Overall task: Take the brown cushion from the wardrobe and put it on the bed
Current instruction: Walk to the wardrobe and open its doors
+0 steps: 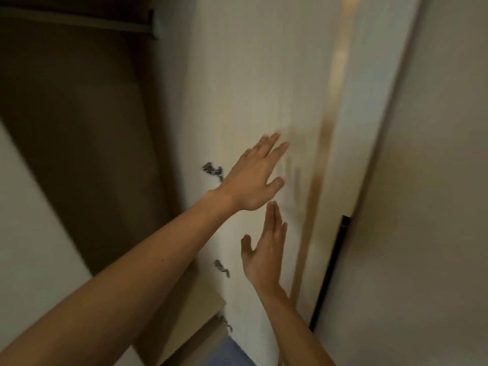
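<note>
The wardrobe's pale door (250, 75) fills the middle of the blurred, tilted view, with its inner face towards me. My left hand (253, 178) is stretched out flat against or just in front of that door, fingers apart and holding nothing. Just below it, my right hand (264, 249) is also open with the palm turned towards the door. The dark open inside of the wardrobe (79, 128) lies to the left. No brown cushion and no bed are in sight.
Metal hinges (212, 170) (221, 268) sit along the door's left edge. A dark rail (79, 22) crosses the top of the wardrobe's inside. A wooden shelf edge (190, 313) shows at the bottom, beside blue cloth (232, 352). A black handle (340, 233) runs down the neighbouring panel.
</note>
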The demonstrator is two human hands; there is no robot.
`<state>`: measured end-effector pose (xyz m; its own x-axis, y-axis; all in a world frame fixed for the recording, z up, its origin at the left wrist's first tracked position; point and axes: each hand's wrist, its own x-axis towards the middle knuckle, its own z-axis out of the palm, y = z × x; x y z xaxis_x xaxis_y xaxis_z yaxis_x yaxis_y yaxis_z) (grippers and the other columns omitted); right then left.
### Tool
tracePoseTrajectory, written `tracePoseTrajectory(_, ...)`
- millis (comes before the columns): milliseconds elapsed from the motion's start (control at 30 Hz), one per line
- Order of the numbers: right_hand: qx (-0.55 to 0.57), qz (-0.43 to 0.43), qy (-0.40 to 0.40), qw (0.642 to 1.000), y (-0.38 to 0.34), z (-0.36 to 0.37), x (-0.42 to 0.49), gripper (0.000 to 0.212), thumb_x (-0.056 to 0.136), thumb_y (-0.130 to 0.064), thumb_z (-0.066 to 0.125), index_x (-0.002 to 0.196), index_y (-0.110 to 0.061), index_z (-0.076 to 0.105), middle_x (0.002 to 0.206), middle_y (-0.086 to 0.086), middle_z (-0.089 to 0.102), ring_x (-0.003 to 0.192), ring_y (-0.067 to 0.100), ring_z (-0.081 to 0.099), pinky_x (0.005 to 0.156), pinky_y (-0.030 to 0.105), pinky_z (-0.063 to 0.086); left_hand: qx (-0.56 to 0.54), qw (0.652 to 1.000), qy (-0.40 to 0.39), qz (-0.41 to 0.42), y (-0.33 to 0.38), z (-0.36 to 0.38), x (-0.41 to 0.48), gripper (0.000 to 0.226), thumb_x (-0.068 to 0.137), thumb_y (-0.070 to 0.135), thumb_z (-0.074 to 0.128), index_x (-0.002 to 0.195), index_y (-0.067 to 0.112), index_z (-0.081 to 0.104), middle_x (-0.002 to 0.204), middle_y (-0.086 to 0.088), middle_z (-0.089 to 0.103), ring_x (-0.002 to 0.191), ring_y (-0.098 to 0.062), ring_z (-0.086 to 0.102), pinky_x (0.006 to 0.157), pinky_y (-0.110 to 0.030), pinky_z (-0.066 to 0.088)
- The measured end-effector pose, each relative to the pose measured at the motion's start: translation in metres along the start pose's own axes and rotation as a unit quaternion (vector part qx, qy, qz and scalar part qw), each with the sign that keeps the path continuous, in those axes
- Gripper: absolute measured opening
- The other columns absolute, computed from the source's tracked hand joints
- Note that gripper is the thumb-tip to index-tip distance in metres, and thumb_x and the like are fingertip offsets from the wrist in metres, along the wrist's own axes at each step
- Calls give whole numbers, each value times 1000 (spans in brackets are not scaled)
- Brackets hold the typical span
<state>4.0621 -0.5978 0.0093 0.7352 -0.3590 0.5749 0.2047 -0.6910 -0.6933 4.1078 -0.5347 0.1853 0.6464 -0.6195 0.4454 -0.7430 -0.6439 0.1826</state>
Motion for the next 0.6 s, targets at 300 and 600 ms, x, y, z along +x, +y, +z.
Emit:
tracePoseTrajectory(300,128,-53,-210,968,-98,124,-56,95,90,-17,75,163,-29,16,169,-4,27,153,19,31,116,43,43,245,943,-55,-217,-153,-97,-144,71,101,41,50,163,18,25,174,-11,7,161,-28,-6,128,-53,1)
tracePoseTrajectory(600,206,-71,-344,913,-189,204,-76,82,95,-23,71,162,-27,25,165,-1,38,151,20,38,117,41,42,546,765,-224,-258,-220,-155,-211,64,102,53,42,154,17,45,158,-9,49,153,-33,34,125,-63,-10)
